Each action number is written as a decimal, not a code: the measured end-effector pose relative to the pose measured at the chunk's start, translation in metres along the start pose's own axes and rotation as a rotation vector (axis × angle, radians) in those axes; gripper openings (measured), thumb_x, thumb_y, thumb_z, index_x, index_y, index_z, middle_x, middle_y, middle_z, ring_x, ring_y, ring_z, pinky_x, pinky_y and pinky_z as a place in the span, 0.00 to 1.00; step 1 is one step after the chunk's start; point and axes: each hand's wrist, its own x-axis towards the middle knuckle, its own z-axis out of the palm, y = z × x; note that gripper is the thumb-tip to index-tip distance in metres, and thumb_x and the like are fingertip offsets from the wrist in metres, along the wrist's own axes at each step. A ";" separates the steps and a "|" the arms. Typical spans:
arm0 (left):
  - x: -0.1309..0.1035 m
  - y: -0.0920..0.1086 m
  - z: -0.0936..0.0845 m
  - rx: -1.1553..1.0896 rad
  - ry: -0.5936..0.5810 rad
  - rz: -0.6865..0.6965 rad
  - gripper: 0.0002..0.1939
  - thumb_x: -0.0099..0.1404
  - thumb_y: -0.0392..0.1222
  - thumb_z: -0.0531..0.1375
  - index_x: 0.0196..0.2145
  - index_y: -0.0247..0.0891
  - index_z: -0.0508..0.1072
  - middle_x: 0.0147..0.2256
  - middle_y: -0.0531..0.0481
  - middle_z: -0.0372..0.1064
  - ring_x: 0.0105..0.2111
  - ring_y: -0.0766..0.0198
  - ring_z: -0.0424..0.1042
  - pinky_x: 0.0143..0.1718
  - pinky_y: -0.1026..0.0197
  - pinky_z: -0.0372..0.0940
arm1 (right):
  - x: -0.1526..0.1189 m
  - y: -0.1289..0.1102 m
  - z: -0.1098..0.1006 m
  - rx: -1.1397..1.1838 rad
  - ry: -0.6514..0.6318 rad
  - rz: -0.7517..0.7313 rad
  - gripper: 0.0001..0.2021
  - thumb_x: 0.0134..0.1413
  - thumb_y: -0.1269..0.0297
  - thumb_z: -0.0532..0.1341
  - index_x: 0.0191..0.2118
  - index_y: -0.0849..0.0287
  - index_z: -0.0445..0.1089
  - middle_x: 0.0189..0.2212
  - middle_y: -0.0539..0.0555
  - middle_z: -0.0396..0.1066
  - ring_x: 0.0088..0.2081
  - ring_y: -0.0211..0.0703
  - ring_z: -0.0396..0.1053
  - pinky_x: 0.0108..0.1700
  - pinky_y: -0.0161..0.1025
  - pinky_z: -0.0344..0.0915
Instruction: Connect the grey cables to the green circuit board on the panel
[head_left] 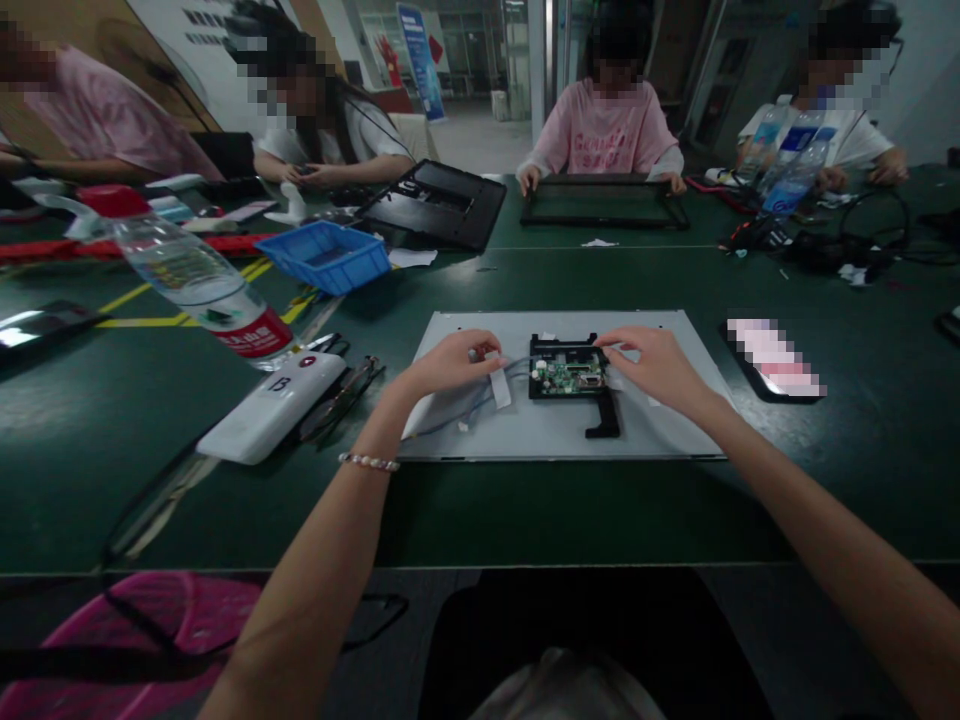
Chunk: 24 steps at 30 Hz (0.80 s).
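A grey metal panel (517, 440) lies flat before me, with a green circuit board (566, 376) in a black bracket (609, 415) on it. Thin grey wires (480, 400) run left from the board. My left hand (461, 362) is over the panel's left part, its fingertips pinched on a white strip (499, 388) beside the wires. My right hand (652, 362) is at the bracket's upper right corner, thumb and fingers nearly together; what they hold, if anything, is too small to make out.
Left of the panel are a white power bank (274, 410), glasses (341, 400), a tilted water bottle (202, 280) and a blue tray (326, 255). A phone (776, 360) lies at right. Across the table, a person holds a black frame (604, 222).
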 end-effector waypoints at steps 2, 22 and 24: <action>0.000 0.000 -0.001 -0.049 -0.068 0.016 0.13 0.61 0.49 0.57 0.39 0.39 0.73 0.36 0.48 0.71 0.34 0.63 0.69 0.36 0.61 0.63 | -0.006 0.017 -0.003 0.084 -0.003 0.112 0.12 0.54 0.66 0.56 0.41 0.58 0.75 0.39 0.55 0.76 0.41 0.46 0.73 0.46 0.45 0.68; 0.003 -0.001 0.005 0.385 0.249 -0.076 0.17 0.62 0.38 0.53 0.50 0.39 0.67 0.50 0.43 0.63 0.50 0.52 0.63 0.52 0.49 0.58 | -0.016 0.028 -0.008 0.121 -0.186 0.295 0.08 0.46 0.63 0.61 0.34 0.58 0.74 0.28 0.54 0.74 0.31 0.45 0.72 0.35 0.42 0.67; 0.004 0.015 0.009 0.365 0.250 -0.030 0.18 0.65 0.40 0.53 0.52 0.40 0.64 0.52 0.43 0.62 0.52 0.53 0.62 0.54 0.49 0.56 | -0.017 0.033 -0.013 0.096 -0.141 0.320 0.07 0.46 0.63 0.61 0.33 0.58 0.74 0.29 0.55 0.75 0.32 0.45 0.72 0.34 0.42 0.67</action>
